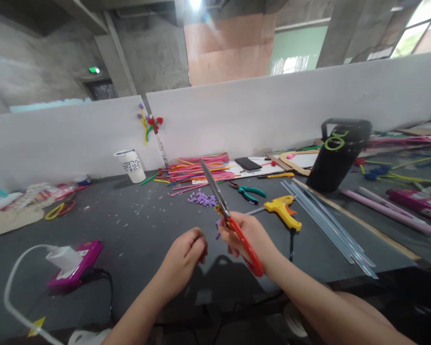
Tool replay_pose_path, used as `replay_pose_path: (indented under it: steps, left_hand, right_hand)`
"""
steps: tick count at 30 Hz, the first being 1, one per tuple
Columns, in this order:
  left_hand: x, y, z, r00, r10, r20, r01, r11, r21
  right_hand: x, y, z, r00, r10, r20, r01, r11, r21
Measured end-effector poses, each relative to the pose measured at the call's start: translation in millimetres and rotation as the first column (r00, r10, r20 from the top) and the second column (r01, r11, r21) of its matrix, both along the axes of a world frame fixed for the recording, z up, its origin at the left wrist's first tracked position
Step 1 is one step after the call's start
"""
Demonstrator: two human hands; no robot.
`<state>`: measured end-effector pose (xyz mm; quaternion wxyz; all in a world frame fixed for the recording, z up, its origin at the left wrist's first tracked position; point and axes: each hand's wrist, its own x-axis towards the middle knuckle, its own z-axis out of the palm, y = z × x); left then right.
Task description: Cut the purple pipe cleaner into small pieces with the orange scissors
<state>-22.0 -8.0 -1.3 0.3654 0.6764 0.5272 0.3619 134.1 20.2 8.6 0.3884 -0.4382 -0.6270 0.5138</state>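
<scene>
My right hand (250,235) is closed around red-handled scissors (233,225), whose blades point up and away, toward the far left. A small purple piece (218,234) shows at the fingers of that hand. My left hand (187,250) is curled into a loose fist just left of the scissors; what it pinches, if anything, I cannot make out. Beyond the blades lies a heap of small purple cut pieces (202,199) on the dark table (140,230).
A pile of coloured pipe cleaners (197,170), green pliers (249,192), a yellow glue gun (283,211), clear glue sticks (330,225), a black container (339,153), a white cup (131,165) and a pink power strip (77,266) with a white charger sit on the table.
</scene>
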Motion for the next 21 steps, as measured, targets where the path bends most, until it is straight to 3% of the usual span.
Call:
replay_pose_path:
  steps: [3,7,14,18,21]
  left_hand:
    - [-5.2,4.4,0.2,0.990,0.115,-0.075,-0.110,0.991,0.071]
    - [-7.6,7.6,1.9,0.972,0.237,0.001,-0.235,0.964,0.122]
    - [2.6,-1.7,3.4,0.994,0.097,0.046,-0.106,0.954,0.282]
    - [6.7,-4.7,4.6,0.996,0.043,-0.078,-0.021,0.964,0.265]
    - [6.8,-4.6,5.5,0.985,0.071,-0.155,-0.029,0.965,0.259]
  right_hand:
    - [1.0,2.1,1.8,1.000,-0.010,-0.003,0.010,1.000,-0.005]
    - [-1.1,2.7,-3.6,1.000,-0.011,0.028,0.011,1.000,-0.003]
    - [-3.0,1.1,-6.3,0.984,0.000,0.181,-0.022,0.993,0.118]
    - [-3.7,-0.3,-7.0,0.974,-0.001,0.226,-0.042,0.982,0.187]
    - [-4.8,-0.8,-8.7,0.966,-0.022,0.259,-0.039,0.973,0.226]
